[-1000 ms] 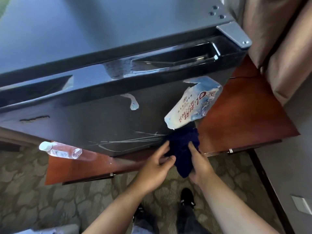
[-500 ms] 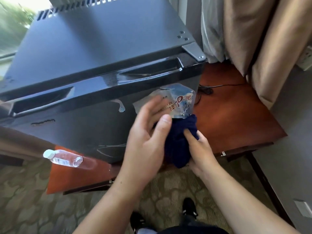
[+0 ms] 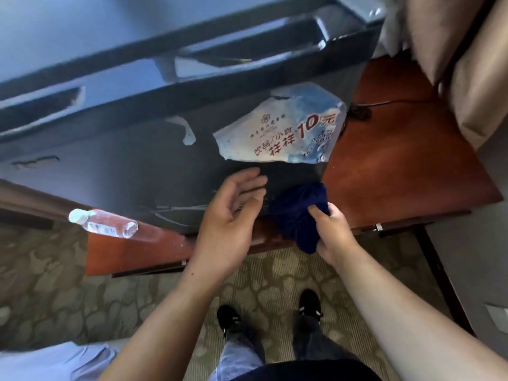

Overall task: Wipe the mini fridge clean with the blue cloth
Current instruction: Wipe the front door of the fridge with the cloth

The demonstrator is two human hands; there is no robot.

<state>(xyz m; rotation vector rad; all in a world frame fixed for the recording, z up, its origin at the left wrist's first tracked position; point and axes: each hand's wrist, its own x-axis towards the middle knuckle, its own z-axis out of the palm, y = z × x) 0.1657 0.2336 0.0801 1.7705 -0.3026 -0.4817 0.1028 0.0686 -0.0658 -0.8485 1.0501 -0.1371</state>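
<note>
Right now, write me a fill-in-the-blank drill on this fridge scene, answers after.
The right hand grips the ____.
The left hand, fingers relaxed, holds ____.
A clear plastic ____ sits on the wooden table beside the mini fridge.
Answers: blue cloth; nothing; bottle.

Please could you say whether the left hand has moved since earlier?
Yes. The left hand has dropped: it overlapped the torn blue-and-white paper sticker on the dark mini fridge, and now lies below it.
</note>
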